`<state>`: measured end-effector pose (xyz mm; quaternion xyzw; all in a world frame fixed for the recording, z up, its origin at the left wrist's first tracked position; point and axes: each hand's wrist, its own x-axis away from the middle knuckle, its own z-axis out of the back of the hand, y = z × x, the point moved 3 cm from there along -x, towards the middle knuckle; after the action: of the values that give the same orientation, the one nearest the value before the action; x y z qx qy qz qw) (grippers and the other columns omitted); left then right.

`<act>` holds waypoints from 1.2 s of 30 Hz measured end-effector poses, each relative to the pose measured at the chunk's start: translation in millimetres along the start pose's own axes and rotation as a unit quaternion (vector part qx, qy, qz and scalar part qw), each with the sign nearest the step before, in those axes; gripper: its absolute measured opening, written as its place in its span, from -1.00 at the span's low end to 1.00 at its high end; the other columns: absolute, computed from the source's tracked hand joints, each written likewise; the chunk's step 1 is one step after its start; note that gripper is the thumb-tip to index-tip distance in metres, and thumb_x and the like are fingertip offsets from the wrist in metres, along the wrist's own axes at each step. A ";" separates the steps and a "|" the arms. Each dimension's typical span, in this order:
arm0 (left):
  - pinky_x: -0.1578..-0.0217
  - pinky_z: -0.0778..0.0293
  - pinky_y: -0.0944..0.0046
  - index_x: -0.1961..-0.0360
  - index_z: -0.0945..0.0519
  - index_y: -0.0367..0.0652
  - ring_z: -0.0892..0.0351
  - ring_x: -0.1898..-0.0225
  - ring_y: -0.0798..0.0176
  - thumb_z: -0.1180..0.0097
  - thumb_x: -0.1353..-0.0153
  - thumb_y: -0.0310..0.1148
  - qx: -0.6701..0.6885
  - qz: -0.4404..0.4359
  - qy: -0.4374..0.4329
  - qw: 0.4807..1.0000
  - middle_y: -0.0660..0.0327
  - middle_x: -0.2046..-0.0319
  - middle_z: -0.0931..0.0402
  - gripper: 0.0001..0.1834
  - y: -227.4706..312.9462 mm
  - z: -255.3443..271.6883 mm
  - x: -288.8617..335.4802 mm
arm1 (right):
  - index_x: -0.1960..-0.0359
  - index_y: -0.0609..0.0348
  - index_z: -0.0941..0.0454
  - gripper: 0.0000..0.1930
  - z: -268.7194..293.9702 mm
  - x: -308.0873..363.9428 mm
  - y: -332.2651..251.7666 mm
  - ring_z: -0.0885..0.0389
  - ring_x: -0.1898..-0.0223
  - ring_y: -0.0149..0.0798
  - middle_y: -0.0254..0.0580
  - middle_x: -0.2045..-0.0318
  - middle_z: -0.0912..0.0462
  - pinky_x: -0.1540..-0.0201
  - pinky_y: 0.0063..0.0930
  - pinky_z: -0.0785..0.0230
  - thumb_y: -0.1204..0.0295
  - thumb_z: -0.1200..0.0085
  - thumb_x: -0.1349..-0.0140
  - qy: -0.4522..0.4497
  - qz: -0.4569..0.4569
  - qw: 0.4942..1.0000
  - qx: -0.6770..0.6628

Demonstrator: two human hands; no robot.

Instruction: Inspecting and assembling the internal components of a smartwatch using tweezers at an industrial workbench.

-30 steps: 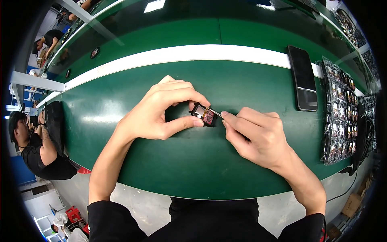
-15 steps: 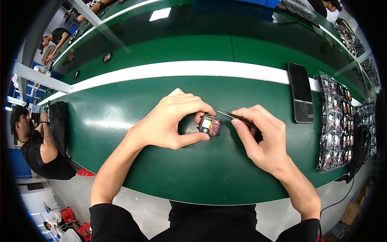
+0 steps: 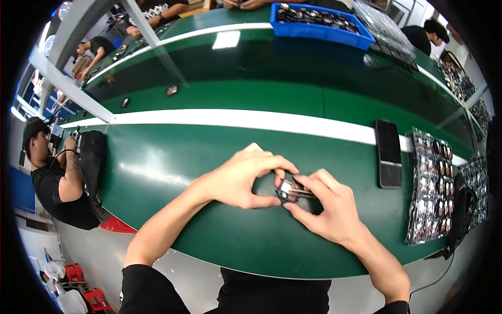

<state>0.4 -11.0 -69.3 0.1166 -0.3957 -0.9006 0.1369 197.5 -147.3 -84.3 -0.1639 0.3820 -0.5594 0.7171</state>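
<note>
Green worktop (image 3: 240, 246) is running beneath both hands. At its left end, a co-worker (image 3: 68, 183) in black clothing is positioned beside a black bag-like item (image 3: 94, 162). Farther right, past a white dividing strip (image 3: 235, 118), small modules (image 3: 172, 90) are lying spaced apart on a second green surface, possibly to prevent contact between them.

The left hand (image 3: 246, 175) is arching inward, thumb and index finger bearing on opposite edges of a small black device (image 3: 285, 191). The finger gap is matching the casing width, presumably to steady it while leaving its face accessible. The device is sitting between the two hands; whether it is touching the worktop is not showing.

Tweezers (image 3: 303, 192) are pointing leftward over the device; tip contact is too small to tell. The right hand (image 3: 330, 209) is pinching them narrowly between thumb and index finger, fingertips lying beside the casing, likely for fine control.

Farther right, a phone (image 3: 388, 157) is overlapping the white strip, apparently set aside from the hands. Rightmost, a clear compartmented tray (image 3: 431, 186) is holding small parts, probably separated for protection.
</note>
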 end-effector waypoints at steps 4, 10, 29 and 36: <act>-0.19 -0.25 0.18 -0.34 -0.65 -0.04 -0.56 0.22 0.32 -0.55 -0.15 -0.33 0.037 -0.011 -0.018 0.999 0.44 0.16 -0.74 -0.32 -3.0 -7.2 -0.6 | -0.12 0.19 -0.77 -0.50 2.1 5.6 -2.2 -0.77 0.37 -0.10 -0.23 0.19 -0.68 0.35 -0.26 -0.62 0.33 -0.61 -0.14 0.007 -0.010 1.000 0.011; -0.09 -0.37 0.20 -0.26 -0.71 -0.10 -0.50 0.27 0.34 -0.50 -0.18 -0.38 0.053 -0.014 -0.007 0.998 0.39 0.20 -0.75 -0.43 -1.2 2.8 6.5 | -0.07 0.26 -0.78 -0.50 0.5 0.2 -10.8 -0.85 0.25 -0.15 -0.16 0.22 -0.73 0.16 -0.32 -0.73 0.44 -0.64 -0.07 -0.010 -0.024 1.000 0.009; -0.30 -0.54 -0.10 -0.30 -0.62 -0.14 -0.60 -0.31 -0.19 -0.28 -0.55 -0.22 -0.366 0.272 0.368 0.811 0.01 -0.24 -0.63 -0.60 -197.5 153.0 33.9 | -0.08 0.18 -0.69 -0.54 62.2 46.3 -2.9 -0.68 0.43 -0.12 -0.25 0.13 -0.61 0.43 -0.23 -0.53 0.28 -0.52 -0.20 0.095 -0.008 0.995 0.038; -0.31 -0.49 0.00 -0.28 -0.59 -0.23 -0.55 -0.25 -0.14 -0.05 -0.57 -0.61 -0.340 0.184 0.368 0.846 -0.01 -0.16 -0.62 -0.67 -238.3 173.1 48.1 | -0.01 0.19 -0.76 -0.51 161.4 124.5 -6.7 -0.69 0.39 -0.35 -0.26 0.21 -0.68 0.41 -0.44 -0.52 0.38 -0.66 -0.03 0.266 -0.085 0.950 0.140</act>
<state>-136.5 245.3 -137.4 0.3103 0.0005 -0.8282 0.4667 321.2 -296.0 -19.6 0.0609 0.4618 -0.6893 0.5549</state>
